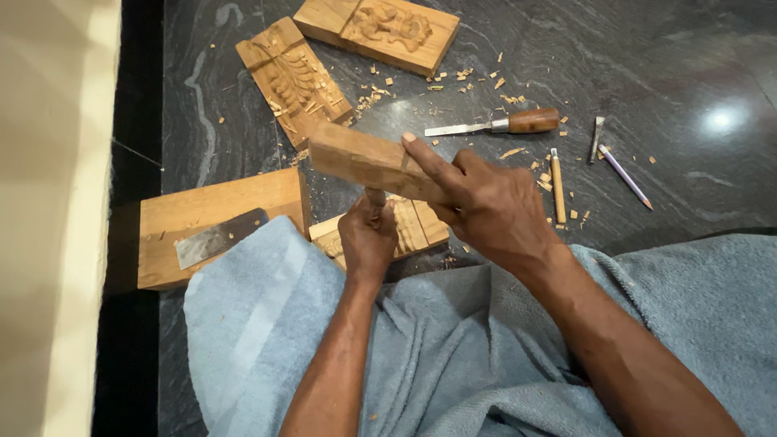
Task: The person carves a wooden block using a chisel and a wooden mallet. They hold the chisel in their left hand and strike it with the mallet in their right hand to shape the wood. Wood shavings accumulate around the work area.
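dim, sharp view; lamp glare on floor (pixel 723 120).

The left hand (pixel 368 235) hides most of the chisel (pixel 375 197) it grips. The wooden block (pixel 364 160) covers the carved panel (pixel 417 226) beneath; its carving is unclear.

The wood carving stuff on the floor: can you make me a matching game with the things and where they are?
Things:
1. wooden mallet block
2. brown-handled chisel
3. purple pencil
4. flat metal blade

Places:
A. lying on the plain wooden board at the left
B. held in the right hand
C. farthest right on the dark floor
D. on the floor just beyond the hands, among wood chips

Pairs: 1-B, 2-D, 3-C, 4-A
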